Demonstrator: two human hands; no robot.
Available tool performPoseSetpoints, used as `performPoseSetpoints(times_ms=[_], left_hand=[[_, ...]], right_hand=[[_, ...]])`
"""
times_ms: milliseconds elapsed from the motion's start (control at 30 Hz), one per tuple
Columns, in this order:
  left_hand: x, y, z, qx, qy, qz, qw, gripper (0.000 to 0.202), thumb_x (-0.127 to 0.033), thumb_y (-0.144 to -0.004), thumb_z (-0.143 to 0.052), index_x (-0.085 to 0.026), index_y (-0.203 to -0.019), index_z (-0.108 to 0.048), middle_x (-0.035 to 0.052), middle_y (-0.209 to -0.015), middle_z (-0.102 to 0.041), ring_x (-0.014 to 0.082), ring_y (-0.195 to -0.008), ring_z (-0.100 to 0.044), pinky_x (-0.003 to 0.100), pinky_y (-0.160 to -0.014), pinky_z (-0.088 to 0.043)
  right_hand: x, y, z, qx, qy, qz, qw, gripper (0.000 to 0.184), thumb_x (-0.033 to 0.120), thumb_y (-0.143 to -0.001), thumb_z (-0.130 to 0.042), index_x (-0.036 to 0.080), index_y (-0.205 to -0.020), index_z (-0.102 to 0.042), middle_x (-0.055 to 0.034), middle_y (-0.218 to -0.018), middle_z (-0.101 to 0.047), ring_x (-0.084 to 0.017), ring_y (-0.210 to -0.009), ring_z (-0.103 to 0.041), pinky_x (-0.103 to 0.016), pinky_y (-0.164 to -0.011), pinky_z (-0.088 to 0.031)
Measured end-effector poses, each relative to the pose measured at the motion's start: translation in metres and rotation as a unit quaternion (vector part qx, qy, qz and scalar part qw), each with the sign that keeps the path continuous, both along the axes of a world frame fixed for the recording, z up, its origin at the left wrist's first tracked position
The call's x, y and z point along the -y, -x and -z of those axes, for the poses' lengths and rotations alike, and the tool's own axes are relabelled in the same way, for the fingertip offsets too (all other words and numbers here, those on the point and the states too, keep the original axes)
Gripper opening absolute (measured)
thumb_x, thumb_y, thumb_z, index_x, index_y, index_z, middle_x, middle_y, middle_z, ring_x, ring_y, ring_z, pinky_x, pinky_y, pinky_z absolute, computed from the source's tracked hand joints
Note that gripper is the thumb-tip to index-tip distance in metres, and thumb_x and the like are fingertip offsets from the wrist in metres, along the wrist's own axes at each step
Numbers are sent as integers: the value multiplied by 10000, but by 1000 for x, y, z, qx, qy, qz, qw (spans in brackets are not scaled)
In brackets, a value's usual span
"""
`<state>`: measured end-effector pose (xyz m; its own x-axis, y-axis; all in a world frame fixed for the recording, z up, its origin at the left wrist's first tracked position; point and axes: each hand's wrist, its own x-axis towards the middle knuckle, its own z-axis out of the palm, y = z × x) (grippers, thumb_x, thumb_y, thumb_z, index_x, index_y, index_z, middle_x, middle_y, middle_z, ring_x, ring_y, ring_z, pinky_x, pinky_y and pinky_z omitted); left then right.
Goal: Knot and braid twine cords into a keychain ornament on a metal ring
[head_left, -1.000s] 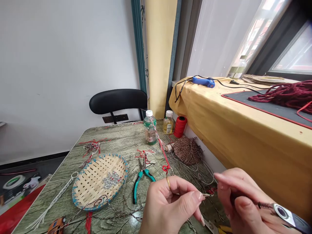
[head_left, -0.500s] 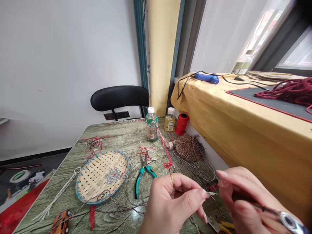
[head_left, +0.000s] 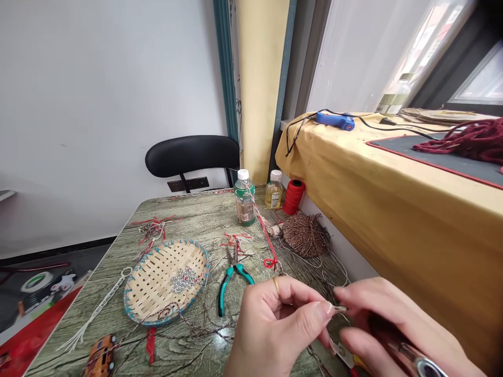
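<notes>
The fingers of the left hand (head_left: 277, 327) are pinched together on a thin pale strand (head_left: 340, 309), whose free end points toward the right hand (head_left: 393, 314); there the thumb and forefinger stand parted just beside it, whether touching I cannot tell, while a metal-ended tool (head_left: 424, 365) sits within the grasp, mostly hidden; beyond the left hand, teal-handled pliers (head_left: 223, 293) lie with handles spread on the bench (head_left: 196, 213); left of them, a woven basket (head_left: 147, 285) carries clear beads (head_left: 183, 281); farther back, red-and-white cords (head_left: 267, 235) slant down from a green-labelled bottle (head_left: 244, 201), near a brown cord bundle (head_left: 307, 234) and 1 red spool (head_left: 293, 199).
</notes>
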<state>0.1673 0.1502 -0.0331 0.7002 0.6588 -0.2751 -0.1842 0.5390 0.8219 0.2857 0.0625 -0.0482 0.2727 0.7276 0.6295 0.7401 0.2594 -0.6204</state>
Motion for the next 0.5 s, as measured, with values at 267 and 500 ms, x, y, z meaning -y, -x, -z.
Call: performPoseSetpoints(times_ms=[267,500], left_hand=[[0,1,-3,-23,-10,-11,1000,89,-177,-598,-681,-112,-559,-634,-4,-449,-598,70,-441,-521,176,-489,-397],[-3,-1,2,-13,-25,-35,999,103,-198,-649,-656,-122,-583,-633,-8,-449,-597,62,-440,-499,170,-488,-381]], right_hand=[[-9,8,2,-140,18,89,986,82,221,-773,-583,218,-694,-601,19,-574,-547,-98,-454,-488,-181,-391,-396],[4,5,18,-348,24,22,937,214,406,-866,-376,248,-870,-521,16,-571,-454,-111,-446,-398,-187,-364,-360]])
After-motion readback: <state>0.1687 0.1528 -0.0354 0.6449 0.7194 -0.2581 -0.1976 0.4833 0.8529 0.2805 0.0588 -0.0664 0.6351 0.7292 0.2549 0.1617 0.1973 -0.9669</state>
